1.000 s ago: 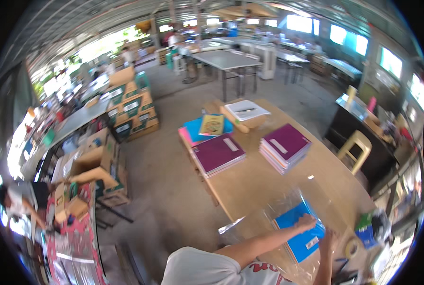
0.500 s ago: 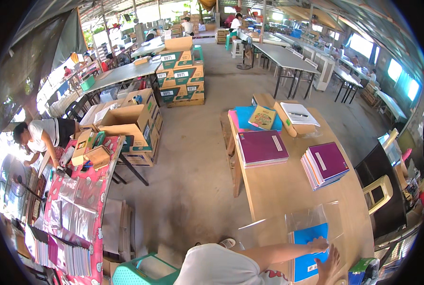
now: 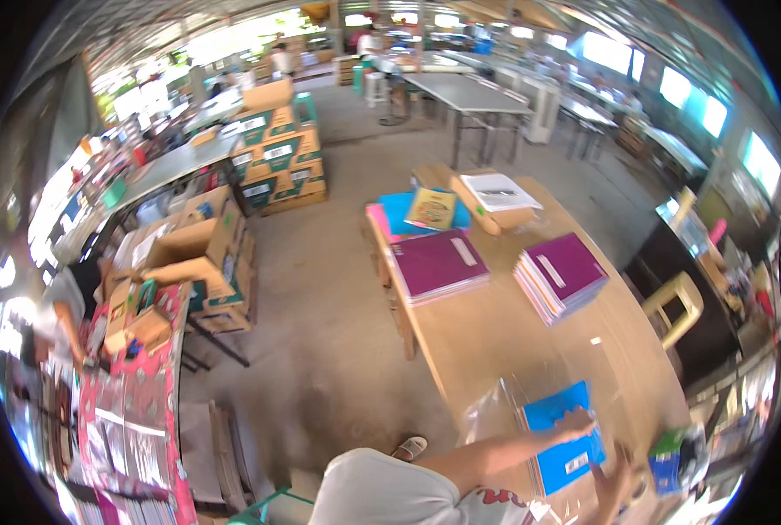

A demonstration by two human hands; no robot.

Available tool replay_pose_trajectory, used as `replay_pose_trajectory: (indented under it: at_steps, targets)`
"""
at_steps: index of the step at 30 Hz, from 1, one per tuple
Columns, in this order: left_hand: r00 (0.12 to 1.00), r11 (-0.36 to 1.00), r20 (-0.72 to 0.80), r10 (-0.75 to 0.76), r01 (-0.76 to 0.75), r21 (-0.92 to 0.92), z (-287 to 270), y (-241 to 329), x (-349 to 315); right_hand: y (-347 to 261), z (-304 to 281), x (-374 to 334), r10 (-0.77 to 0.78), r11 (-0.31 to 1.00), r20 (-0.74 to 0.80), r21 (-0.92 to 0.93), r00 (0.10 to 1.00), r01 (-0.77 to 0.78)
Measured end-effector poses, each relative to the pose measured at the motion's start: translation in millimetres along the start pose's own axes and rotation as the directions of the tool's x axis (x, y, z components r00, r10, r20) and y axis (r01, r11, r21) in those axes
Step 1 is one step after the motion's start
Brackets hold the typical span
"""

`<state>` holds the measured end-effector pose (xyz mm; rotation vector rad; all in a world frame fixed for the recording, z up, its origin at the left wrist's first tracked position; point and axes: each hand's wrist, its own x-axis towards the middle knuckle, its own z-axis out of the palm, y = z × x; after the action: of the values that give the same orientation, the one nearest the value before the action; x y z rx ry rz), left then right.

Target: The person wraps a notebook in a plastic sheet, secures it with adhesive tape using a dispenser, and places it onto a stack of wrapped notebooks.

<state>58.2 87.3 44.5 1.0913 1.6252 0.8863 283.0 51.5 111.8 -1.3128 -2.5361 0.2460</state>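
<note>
Our left hand (image 3: pixel 576 423) on a blue notebook (image 3: pixel 557 463), its grip we cannot tell, our right hand (image 3: pixel 616 483) spread beside it, purple-covered stacks (image 3: pixel 439 264) beyond our hands on the tabletop (image 3: pixel 495 341)

The film (image 3: pixel 485 409) looks glossy plastic, the table (image 3: pixel 469 337) smooth, wood-like.

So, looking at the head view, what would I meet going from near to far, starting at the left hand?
From near to far: the blue book under the left hand → the right-hand purple-topped stack → the white papers → the long grey table.
</note>
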Motion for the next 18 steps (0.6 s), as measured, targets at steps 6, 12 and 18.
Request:
replay_pose_trajectory:
  at_steps: [6, 12, 18]
  targets:
    - [0.826, 0.677, -0.039, 0.562, -0.433, 0.595, -35, -81, 72, -89, 81, 136, 0.013, 0.996, 0.088, -0.088, 0.996, -0.005]
    - [0.766, 0.763, -0.075, 0.638, -0.617, 0.191, -19, -33, 31, -59, 89, 92, 0.219, 0.97, -0.204, -0.06, 0.954, -0.236]
    - [0.616, 0.521, 0.204, 0.761, -0.768, 0.373, -53, -58, -17, -71, 92, 79, 0.231, 0.973, -0.294, 0.096, 0.928, -0.211]
